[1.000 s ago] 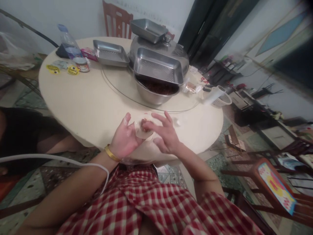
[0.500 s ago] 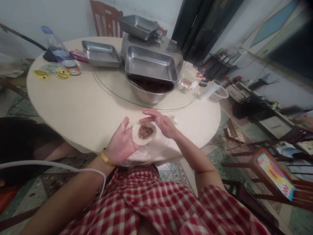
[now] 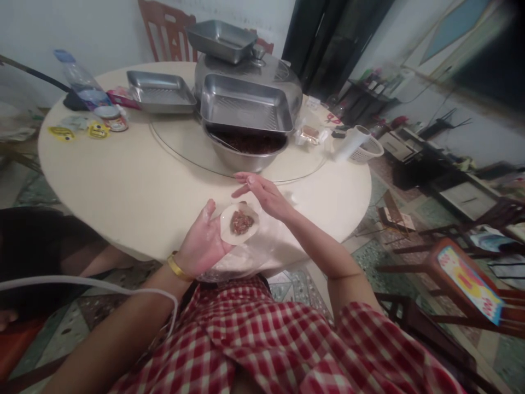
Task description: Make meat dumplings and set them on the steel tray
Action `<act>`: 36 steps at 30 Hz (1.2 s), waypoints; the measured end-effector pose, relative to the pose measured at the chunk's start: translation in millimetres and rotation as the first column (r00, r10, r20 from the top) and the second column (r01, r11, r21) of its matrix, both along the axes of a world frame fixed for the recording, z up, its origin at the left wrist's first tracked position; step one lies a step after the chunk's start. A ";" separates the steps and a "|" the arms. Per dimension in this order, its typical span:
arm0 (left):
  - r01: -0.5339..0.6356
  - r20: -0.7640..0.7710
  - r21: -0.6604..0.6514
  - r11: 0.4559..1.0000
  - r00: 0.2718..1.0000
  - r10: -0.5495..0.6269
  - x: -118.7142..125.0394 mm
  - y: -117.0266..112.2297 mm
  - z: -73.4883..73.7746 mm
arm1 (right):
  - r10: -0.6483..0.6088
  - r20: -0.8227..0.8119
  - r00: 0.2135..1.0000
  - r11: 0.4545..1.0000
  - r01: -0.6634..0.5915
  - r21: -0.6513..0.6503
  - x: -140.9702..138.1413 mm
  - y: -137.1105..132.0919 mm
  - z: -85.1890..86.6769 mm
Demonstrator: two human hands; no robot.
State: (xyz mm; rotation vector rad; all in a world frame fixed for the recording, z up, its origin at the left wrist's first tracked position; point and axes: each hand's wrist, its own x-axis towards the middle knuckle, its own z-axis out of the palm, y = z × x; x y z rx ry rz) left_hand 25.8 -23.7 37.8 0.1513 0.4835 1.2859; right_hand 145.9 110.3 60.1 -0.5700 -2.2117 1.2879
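On the fingers of my left hand (image 3: 204,242), palm up with the thumb raised, lies a round, pale dumpling wrapper (image 3: 226,229). A mound of reddish-brown minced filling (image 3: 241,222) sits in its middle, and the wrapper is flat and unfolded. Just beyond it, my right hand (image 3: 266,196) hovers with fingers stretched out, holding nothing; whitish powder shows on its thumb. Ahead of both hands stands a metal bowl (image 3: 241,162) of dark filling, partly covered by a metal tray (image 3: 246,104).
Another tray (image 3: 162,93) lies to the left, and one more tray (image 3: 221,41) rests on a domed lid (image 3: 287,82). A bottle (image 3: 84,82) and a jar (image 3: 111,117) stand at the table's left. On the right are a white basket (image 3: 367,150) and red scissors (image 3: 333,119).
My right hand has lifted slightly away from the wrapper, toward the bowl. The left hand still carries the wrapper and filling. The whole view has shifted a little.
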 end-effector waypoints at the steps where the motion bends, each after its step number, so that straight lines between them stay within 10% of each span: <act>1: 0.006 0.006 0.000 1.000 1.000 -0.006 0.0 0.3 0.1 | 0.004 -0.003 1.000 0.999 -0.004 0.039 0.6 -1.1 -0.2; 9: 0.044 0.046 0.017 0.999 0.998 -0.045 -3.7 0.6 1.9 | 0.142 0.002 0.990 0.825 -0.119 0.552 9.2 -2.6 -6.6; 22: 0.017 -0.010 0.050 0.999 1.000 -0.017 -4.5 -0.7 0.1 | 0.157 0.102 0.982 0.794 -0.187 0.578 9.2 -5.2 -6.5; 26: -0.047 -0.034 0.042 0.998 0.998 0.049 -4.2 -1.7 1.5 | -0.025 -0.075 0.997 0.813 0.064 0.578 15.9 -3.5 -4.7; 36: -0.222 -0.060 -0.066 0.973 0.974 0.219 -3.6 -0.3 23.3 | -0.060 -0.161 0.985 0.454 0.171 0.875 45.3 -34.3 -54.0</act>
